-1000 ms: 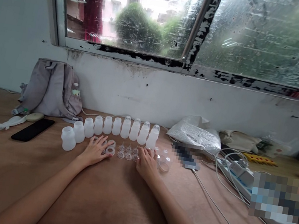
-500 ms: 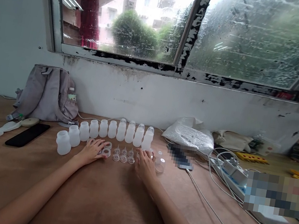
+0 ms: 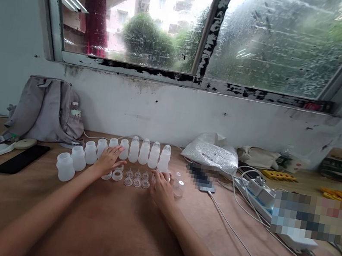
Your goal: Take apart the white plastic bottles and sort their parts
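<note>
Frosted white baby bottles stand in a curved row; those on the left, such as one open bottle (image 3: 66,167), have no tops. At the right end, capped bottles (image 3: 144,152) wear clear domes. My left hand (image 3: 109,161) is open, fingers stretched towards an uncapped bottle (image 3: 124,150) in mid-row; whether they touch it I cannot tell. Below it lie white collar rings (image 3: 117,175), partly hidden. Clear nipples (image 3: 136,182) sit in rows between my hands. My right hand (image 3: 162,190) rests open beside them, partly covering clear dome caps (image 3: 178,188).
A black phone (image 3: 22,159) and a grey backpack (image 3: 43,109) are on the left. To the right lie a silvery bag (image 3: 211,152), a phone on a cable (image 3: 242,252) and a power strip (image 3: 299,243). The wall and window bound the table's back.
My left hand has lifted off the collar rings and reached forward to the bottle row. My right hand stays by the caps. The whole view has shifted slightly.
</note>
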Action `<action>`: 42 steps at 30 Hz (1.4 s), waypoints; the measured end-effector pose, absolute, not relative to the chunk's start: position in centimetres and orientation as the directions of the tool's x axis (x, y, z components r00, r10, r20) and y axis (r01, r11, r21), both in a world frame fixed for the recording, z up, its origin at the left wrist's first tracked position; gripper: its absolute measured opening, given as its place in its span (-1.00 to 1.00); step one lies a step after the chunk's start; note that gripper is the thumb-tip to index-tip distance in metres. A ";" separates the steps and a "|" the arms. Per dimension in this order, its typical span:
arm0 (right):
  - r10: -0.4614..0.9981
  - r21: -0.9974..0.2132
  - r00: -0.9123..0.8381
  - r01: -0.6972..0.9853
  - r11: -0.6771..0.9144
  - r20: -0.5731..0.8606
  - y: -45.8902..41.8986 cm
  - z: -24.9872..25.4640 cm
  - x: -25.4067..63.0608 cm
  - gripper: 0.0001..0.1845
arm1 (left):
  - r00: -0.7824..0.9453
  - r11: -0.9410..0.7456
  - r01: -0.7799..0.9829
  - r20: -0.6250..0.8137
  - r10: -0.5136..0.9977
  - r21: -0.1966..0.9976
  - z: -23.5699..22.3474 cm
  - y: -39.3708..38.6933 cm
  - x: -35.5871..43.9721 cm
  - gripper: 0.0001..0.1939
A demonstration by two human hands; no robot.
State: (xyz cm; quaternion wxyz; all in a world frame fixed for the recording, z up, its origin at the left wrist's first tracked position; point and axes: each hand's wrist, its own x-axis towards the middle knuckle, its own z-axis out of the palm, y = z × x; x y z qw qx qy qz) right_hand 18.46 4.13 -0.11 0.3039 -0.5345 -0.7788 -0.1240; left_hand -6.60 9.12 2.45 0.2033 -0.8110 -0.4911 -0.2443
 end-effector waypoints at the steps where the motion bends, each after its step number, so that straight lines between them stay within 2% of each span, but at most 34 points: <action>1: 0.756 -0.130 -0.246 0.907 0.400 0.607 4.1 -0.1 18.5 -0.74 | 0.365 -0.413 0.908 0.632 0.683 -0.078 3.3 9.8 -5.8 -0.45; 5: 0.748 -0.134 -0.242 0.905 0.404 0.618 4.1 0.0 18.5 -0.76 | 0.277 -0.373 0.928 0.703 0.655 -0.018 6.0 12.5 -2.8 -0.53; 9: 0.732 -0.146 -0.245 0.893 0.425 0.636 3.9 0.1 18.6 -0.77 | 0.264 -0.402 0.915 0.716 0.646 0.025 6.0 14.0 -0.7 -0.66; 13: 0.712 -0.168 -0.248 0.872 0.459 0.657 3.7 0.3 18.7 -0.78 | 0.248 -0.450 0.890 0.751 0.611 0.072 5.5 13.2 -0.1 -0.74; 16: 0.685 -0.215 -0.223 0.843 0.492 0.694 3.8 0.6 18.6 -0.79 | 0.218 -0.478 0.873 0.804 0.553 0.092 6.1 11.2 -0.2 -0.73; 18: 0.664 -0.259 -0.190 0.817 0.515 0.723 3.8 0.8 18.6 -0.80 | 0.186 -0.524 0.843 0.850 0.493 0.119 6.7 9.3 -0.4 -0.70; 22: 0.655 -0.340 -0.149 0.757 0.558 0.741 3.8 0.7 18.5 -0.80 | 0.100 -0.710 0.677 0.931 0.350 0.194 7.0 4.8 -0.5 -0.70; 29: 0.667 -0.346 -0.125 0.776 0.526 0.734 4.3 0.4 19.1 -0.54 | 0.138 -0.715 0.600 0.834 0.535 0.359 3.1 -0.6 -0.2 -0.70; 32: 0.685 -0.345 -0.109 0.800 0.490 0.720 4.8 0.9 20.0 -0.59 | 0.138 -0.701 0.579 0.798 0.587 0.416 1.4 -0.7 -0.4 -0.68; 34: 0.698 -0.331 -0.121 0.815 0.476 0.706 5.0 1.2 20.5 -0.68 | 0.088 -0.658 0.553 0.750 0.656 0.511 0.5 -0.4 -0.6 -0.65; 38: 0.697 -0.206 -0.213 0.861 0.465 0.685 5.1 1.2 20.8 -0.77 | 0.016 -0.533 0.438 0.586 0.810 0.724 -0.4 0.2 -1.1 -0.48; 42: 0.731 -0.104 -0.269 0.901 0.420 0.627 5.2 0.5 20.7 -0.62 | 0.056 -0.468 0.424 0.493 0.868 0.776 -0.7 0.6 -1.4 -0.32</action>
